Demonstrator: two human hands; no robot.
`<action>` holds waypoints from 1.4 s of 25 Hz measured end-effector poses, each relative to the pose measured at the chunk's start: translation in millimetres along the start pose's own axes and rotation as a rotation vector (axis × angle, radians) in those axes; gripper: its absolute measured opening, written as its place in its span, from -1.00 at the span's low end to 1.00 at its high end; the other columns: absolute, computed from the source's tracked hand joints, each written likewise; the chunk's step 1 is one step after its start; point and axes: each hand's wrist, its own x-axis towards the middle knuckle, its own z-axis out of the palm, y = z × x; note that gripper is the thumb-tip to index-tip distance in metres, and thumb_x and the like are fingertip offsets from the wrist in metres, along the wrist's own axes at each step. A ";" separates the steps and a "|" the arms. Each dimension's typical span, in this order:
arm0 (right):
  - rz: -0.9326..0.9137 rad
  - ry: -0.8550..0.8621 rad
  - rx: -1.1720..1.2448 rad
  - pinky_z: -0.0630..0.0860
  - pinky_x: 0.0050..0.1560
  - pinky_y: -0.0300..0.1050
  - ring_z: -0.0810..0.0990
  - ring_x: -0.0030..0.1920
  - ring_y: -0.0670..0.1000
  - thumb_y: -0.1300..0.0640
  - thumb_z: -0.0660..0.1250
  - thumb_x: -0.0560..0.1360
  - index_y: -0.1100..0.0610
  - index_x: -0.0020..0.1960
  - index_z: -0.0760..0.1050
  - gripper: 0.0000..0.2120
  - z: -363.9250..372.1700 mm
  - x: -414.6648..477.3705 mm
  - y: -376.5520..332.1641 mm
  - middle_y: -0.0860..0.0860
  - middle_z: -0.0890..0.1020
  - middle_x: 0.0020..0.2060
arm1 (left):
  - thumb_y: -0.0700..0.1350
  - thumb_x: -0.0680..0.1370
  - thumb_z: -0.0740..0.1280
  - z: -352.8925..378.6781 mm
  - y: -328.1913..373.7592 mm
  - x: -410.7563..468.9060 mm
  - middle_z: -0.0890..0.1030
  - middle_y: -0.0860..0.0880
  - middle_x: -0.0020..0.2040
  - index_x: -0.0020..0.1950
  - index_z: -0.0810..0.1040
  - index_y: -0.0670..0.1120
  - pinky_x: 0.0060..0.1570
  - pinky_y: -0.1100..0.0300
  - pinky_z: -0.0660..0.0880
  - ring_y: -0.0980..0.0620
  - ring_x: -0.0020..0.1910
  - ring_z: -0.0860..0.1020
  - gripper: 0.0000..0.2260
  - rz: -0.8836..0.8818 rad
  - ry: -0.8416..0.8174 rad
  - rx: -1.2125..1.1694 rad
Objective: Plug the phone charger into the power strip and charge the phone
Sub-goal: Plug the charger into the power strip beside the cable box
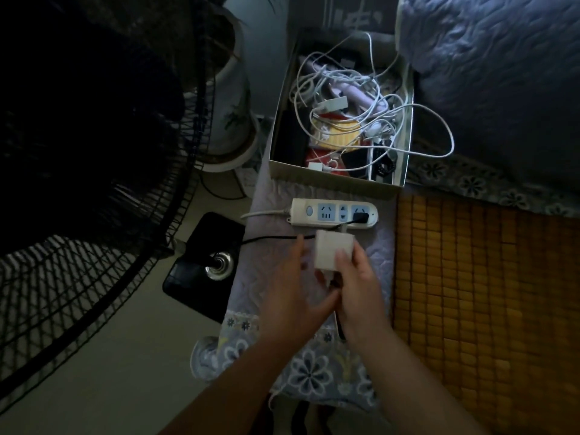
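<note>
A white power strip lies on the quilted bed edge, with a black plug in its right-hand socket. Just in front of it, my right hand holds a white square charger block by its lower right side, prongs pointing toward the strip. My left hand is under and to the left of the charger, fingers apart, thumb near a white cable end at the block's bottom. I cannot tell whether the left hand grips that cable. No phone is clearly visible.
An open cardboard box of tangled white cables and small items stands behind the strip. A black standing fan with its base fills the left. A bamboo mat lies to the right, with a grey quilt above it.
</note>
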 end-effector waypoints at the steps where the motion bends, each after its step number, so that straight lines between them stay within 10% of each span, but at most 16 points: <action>1: 0.038 0.007 0.107 0.57 0.00 0.00 0.63 0.00 0.03 0.15 0.18 0.57 0.10 0.30 0.40 -0.70 1.5 1.7 -8.8 0.08 0.62 0.05 | 0.27 0.37 0.34 -2.4 -1.5 -3.0 0.56 0.15 0.10 0.30 0.33 0.13 -0.03 0.22 0.54 0.19 0.06 0.54 -0.45 -0.051 -0.062 -0.026; 4: 0.058 -0.048 0.290 0.61 -0.10 -0.10 0.57 0.03 0.06 0.20 0.34 0.44 0.15 0.18 0.43 -0.68 4.9 10.0 -41.9 0.13 0.56 0.04 | 0.31 0.43 0.25 -8.4 -8.1 -10.3 0.67 0.02 -0.20 -0.08 0.56 0.05 -0.13 -0.05 0.59 0.01 -0.20 0.64 -0.65 -0.255 -0.338 -0.200; 9: -0.123 -0.062 -0.068 0.57 0.04 -0.03 0.54 0.10 0.13 0.27 0.44 0.34 0.13 0.32 0.22 -0.36 9.5 26.6 -111.2 0.17 0.47 0.15 | 0.08 0.54 0.25 -21.8 -11.6 -13.8 0.58 0.11 -0.38 -0.23 0.60 0.09 -0.21 0.25 0.46 0.17 -0.33 0.54 -0.78 -0.213 -0.525 -0.284; 16: -0.436 -0.055 -0.793 0.58 -0.27 -0.23 0.50 0.02 0.04 0.21 0.48 0.30 -0.09 0.19 0.20 -0.37 -12.0 47.8 -172.8 -0.01 0.36 0.10 | 0.04 0.50 0.32 -35.3 -10.7 12.6 0.63 -0.06 -0.35 -0.19 0.64 -0.16 -0.18 0.07 0.51 0.02 -0.32 0.57 -0.72 -0.268 -0.213 -0.289; 21: -0.411 -0.226 -1.598 0.51 -0.02 -0.02 0.49 0.06 0.08 0.12 0.53 0.24 0.00 0.23 0.36 -0.38 -4.3 79.8 -119.3 0.02 0.44 0.09 | 0.02 0.54 0.28 -42.9 -2.2 40.2 0.63 -0.03 -0.27 -0.06 0.63 -0.08 -0.22 0.08 0.48 0.02 -0.27 0.56 -0.79 -0.209 -0.012 -0.188; 27: -0.335 -0.331 -1.832 0.49 -0.05 0.01 0.51 0.01 0.10 0.02 0.54 0.21 0.00 0.17 0.41 -0.42 4.2 109.9 -110.0 0.05 0.51 0.08 | 0.08 0.53 0.27 -31.3 -20.3 29.7 0.55 0.11 -0.42 -0.16 0.63 0.02 -0.34 0.28 0.39 0.24 -0.41 0.47 -0.79 -0.141 -0.142 -0.087; 35: -0.324 -0.499 -2.023 0.42 -0.16 -0.06 0.47 -0.04 0.07 -0.06 0.52 0.21 -0.02 0.17 0.47 -0.43 27.5 113.0 -114.6 -0.02 0.38 -0.04 | 0.11 0.52 0.26 -23.1 -31.7 21.5 0.56 0.05 -0.37 -0.26 0.55 0.13 -0.27 0.06 0.50 0.07 -0.34 0.54 -0.81 -0.117 -0.169 -0.083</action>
